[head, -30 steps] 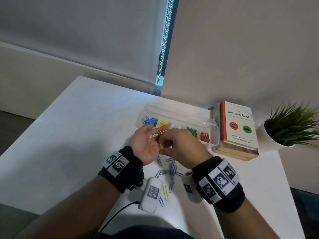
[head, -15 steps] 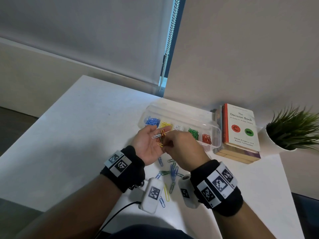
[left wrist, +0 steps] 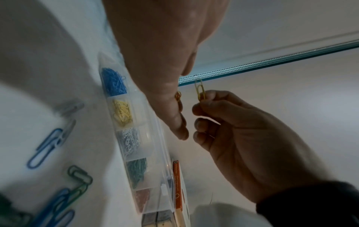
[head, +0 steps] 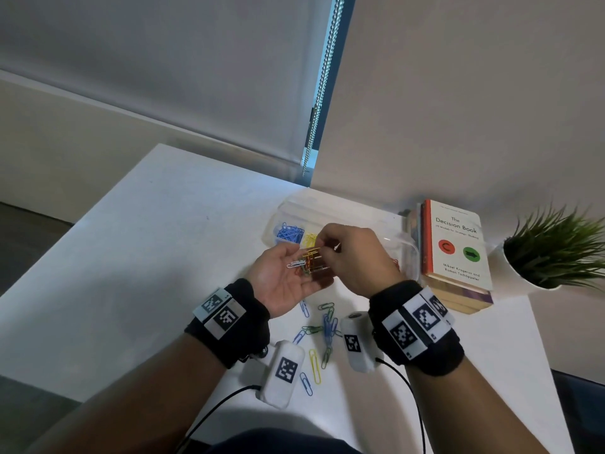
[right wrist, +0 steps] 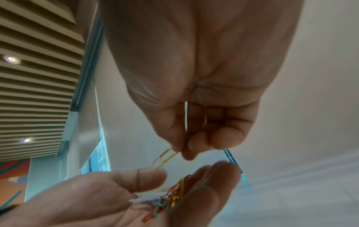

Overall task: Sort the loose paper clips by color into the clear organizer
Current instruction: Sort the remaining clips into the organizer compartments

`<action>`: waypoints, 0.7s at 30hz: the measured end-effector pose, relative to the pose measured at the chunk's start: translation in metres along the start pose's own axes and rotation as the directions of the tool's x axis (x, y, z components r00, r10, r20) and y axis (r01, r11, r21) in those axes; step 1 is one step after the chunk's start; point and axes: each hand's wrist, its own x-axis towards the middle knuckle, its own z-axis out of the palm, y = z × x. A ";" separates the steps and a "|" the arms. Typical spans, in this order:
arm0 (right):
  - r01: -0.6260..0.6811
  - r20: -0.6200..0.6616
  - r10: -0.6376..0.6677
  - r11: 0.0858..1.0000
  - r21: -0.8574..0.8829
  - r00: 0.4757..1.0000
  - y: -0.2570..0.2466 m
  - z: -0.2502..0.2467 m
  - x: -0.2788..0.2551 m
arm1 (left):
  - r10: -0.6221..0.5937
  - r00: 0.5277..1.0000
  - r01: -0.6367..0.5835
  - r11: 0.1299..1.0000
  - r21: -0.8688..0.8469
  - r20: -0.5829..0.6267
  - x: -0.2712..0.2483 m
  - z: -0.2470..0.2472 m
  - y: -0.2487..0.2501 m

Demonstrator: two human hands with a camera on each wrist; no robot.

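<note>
Now yellow clip (left wrist: 200,89) upright in right hand (left wrist: 242,138) grip (free end upward).

The head camera is looking forward and down from above, taking in the white desk (head: 137,257), both wrists and the wall behind. The left wrist camera is sitting low and close, looking along the left hand (left wrist: 155,64) across the desk toward the clear plastic organizer (left wrist: 155,153), with the right hand (left wrist: 242,138) facing it. The right wrist camera is pointing up along the right hand (right wrist: 198,76) toward the slatted ceiling (right wrist: 35,76). All three views are sharing the two hands and the thin yellow paper clip (right wrist: 165,158) between them.
</note>
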 end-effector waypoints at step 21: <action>-0.234 -0.061 0.237 0.971 0.050 0.970 0.012 0.008 0.049 | 0.054 0.998 -0.055 0.998 -0.009 -0.045 -0.007 -0.021 0.014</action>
